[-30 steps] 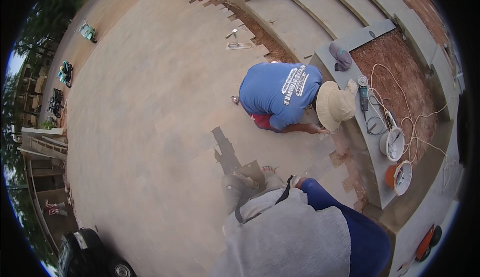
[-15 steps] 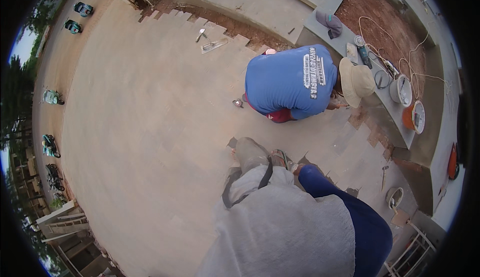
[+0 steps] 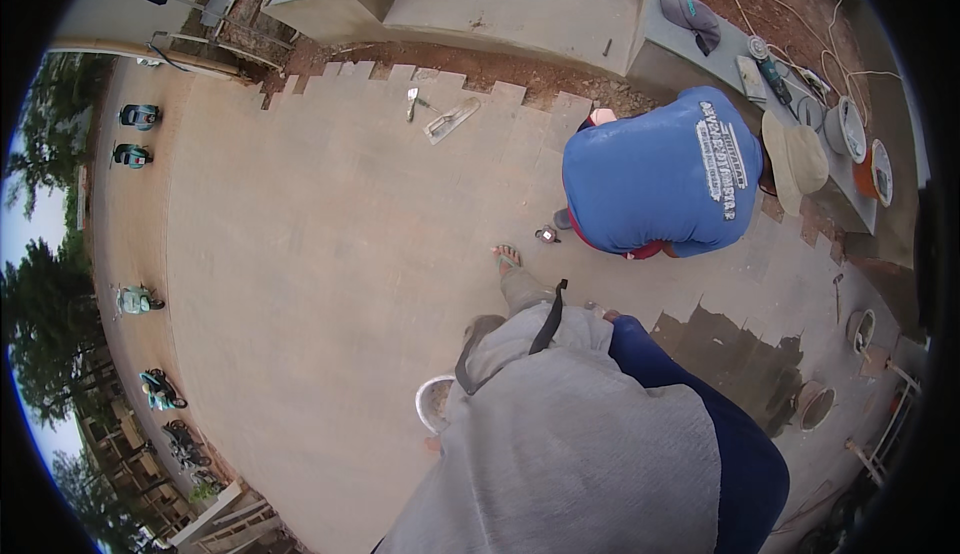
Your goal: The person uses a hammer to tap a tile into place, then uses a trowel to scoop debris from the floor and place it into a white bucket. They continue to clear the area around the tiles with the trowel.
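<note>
My grey-clad body and blue-sleeved right arm fill the lower middle. My right hand shows only as a sliver of skin beside my knee, fingers unclear. A bit of my left hand shows at a white-rimmed bucket, mostly hidden by my body. My sandalled foot rests on grey pavers, near a small metal object. Ahead right, a co-worker in blue shirt and pale hat bends over the paving edge, hands hidden.
A trowel and float lie toward concrete steps. The right ledge holds a cap, grinder, cords and buckets. More containers and a wet patch lie right. Parked scooters line the left.
My view has swung, shifting the co-worker and ledge rightward in the picture. My foot shows farther forward, and the white-rimmed bucket has come into sight at my left.
</note>
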`<action>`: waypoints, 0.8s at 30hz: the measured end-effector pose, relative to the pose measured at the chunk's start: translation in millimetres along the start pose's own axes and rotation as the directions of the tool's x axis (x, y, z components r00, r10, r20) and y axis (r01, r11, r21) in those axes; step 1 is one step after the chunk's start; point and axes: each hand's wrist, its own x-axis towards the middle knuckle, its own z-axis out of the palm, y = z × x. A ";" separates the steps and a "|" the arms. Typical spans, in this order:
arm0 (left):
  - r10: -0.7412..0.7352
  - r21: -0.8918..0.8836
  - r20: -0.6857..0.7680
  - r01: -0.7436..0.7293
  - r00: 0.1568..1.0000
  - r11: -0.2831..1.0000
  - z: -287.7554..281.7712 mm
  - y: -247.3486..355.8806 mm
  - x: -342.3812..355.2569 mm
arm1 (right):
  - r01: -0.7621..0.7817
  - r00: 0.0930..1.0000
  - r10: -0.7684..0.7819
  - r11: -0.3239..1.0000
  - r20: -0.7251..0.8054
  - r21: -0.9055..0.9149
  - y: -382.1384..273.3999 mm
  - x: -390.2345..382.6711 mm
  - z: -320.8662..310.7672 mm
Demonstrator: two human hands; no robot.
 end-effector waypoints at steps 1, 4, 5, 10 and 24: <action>0.006 0.005 0.000 -0.006 1.000 1.000 22.5 18.1 10.0 | 0.004 1.000 -0.004 0.999 -0.016 0.049 -29.1 7.5 -9.8; 0.017 -0.016 -0.017 -0.017 1.000 1.000 93.5 72.3 30.6 | -0.011 0.995 0.035 0.968 -0.093 0.252 -101.4 14.6 -37.3; 0.027 -0.028 -0.015 -0.028 1.000 0.999 118.6 90.3 36.5 | -0.001 0.989 0.050 0.947 -0.143 0.321 -123.8 11.7 -45.1; 0.010 -0.052 0.052 -0.007 0.999 0.999 282.8 155.8 95.4 | 0.115 0.894 0.124 0.865 -0.430 0.488 -211.7 14.6 -82.2; 0.067 0.403 0.326 -0.203 0.943 0.892 752.3 161.3 98.9 | 0.201 0.775 0.338 0.669 -0.534 0.715 -351.1 57.6 -216.0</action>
